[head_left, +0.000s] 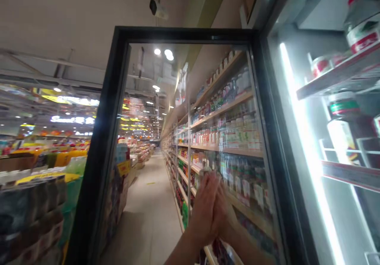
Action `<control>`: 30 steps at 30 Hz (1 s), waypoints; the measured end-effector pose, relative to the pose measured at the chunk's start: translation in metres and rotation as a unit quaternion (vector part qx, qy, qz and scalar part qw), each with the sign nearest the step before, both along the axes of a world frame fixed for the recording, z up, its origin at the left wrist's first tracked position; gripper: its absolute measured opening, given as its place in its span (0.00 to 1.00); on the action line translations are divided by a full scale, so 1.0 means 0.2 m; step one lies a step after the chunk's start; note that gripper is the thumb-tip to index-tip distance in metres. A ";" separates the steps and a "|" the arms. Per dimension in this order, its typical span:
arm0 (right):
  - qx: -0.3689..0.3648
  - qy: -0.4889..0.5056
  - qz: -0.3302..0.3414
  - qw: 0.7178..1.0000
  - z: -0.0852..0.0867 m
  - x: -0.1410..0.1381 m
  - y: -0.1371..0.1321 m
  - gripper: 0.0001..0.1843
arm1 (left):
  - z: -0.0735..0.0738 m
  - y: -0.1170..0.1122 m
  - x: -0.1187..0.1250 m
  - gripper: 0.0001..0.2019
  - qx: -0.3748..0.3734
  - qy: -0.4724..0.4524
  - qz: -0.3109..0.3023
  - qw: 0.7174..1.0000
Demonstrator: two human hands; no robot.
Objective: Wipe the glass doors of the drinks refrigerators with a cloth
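My left hand point(204, 201) reaches up from the bottom centre and lies nearly flat against the glass door point(148, 225), fingers stretched out and together. A fainter hand and forearm meet it on the right, and they look like its reflection in the glass. By the fingertips is a small pale patch, too blurred to name. The door stands open in its black frame point(97, 150). My right hand is not in view.
To the right is a lit cooler with a shelf point(350, 174), a dark bottle with a green-banded cap point(344, 106) and a red-capped bottle point(362, 23). Bottle shelves point(225, 150) and an aisle point(145, 193) show in the glass. Stacked goods point(32, 213) stand at left.
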State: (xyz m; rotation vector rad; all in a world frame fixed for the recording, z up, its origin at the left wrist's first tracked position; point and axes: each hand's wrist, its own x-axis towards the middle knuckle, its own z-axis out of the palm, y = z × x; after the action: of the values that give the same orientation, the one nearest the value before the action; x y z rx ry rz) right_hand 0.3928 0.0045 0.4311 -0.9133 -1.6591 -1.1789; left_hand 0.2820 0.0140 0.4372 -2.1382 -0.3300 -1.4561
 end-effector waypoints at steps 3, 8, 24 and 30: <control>-0.002 -0.001 0.053 0.999 0.03 0.23 -0.10 0.30 | 0.02 0.00 0.10 0.30 -0.009 -0.064 0.045 0.997; 0.073 0.084 -0.028 0.993 0.04 0.37 -0.03 0.33 | 0.03 0.01 0.22 0.25 0.037 -0.105 0.166 0.980; 0.064 0.063 -0.082 0.993 0.02 0.32 -0.03 0.35 | 0.35 -0.06 -0.56 0.26 0.066 -0.342 0.315 0.883; 0.077 0.067 -0.058 0.993 0.01 0.33 -0.01 0.34 | 0.37 -0.06 -0.54 0.22 0.116 0.015 0.313 0.943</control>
State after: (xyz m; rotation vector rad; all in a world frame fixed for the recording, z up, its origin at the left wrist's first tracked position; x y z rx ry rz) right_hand 0.4580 0.0028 0.4330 -0.9794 -1.4026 -1.2771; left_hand 0.1745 0.0026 0.5102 -1.6495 -0.7131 -1.0288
